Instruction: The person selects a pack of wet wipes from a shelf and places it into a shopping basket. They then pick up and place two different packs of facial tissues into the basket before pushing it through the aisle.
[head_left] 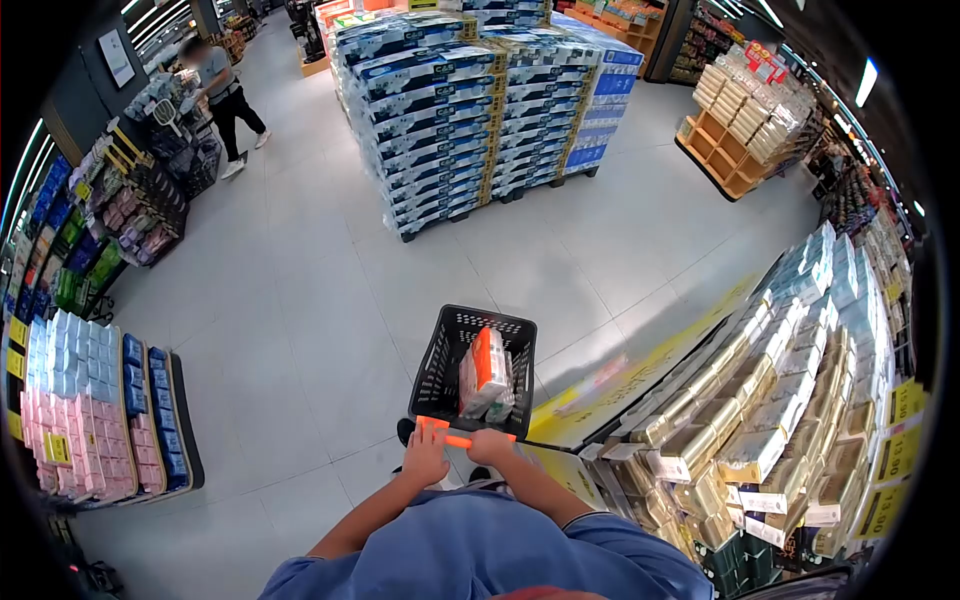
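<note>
A black plastic shopping basket (431,371) with slotted walls stands in front of me, its orange handle (458,441) toward my body. My left hand (427,458) is wrapped round the left part of that handle. Close beside it, my right hand (491,452) grips the right part. Inside the basket lies a white and orange package (483,365), leaning on its side. Another wrapped package (502,402), whitish with some green, is partly hidden beneath and beside it.
A large pallet stack of blue and white cartons (440,130) stands ahead. Shelves of gold tissue packs (740,420) rise close on my right. Pink and blue packs (90,400) are stacked at left. A person (225,100) walks at the far left. A wooden display (735,150) stands back right.
</note>
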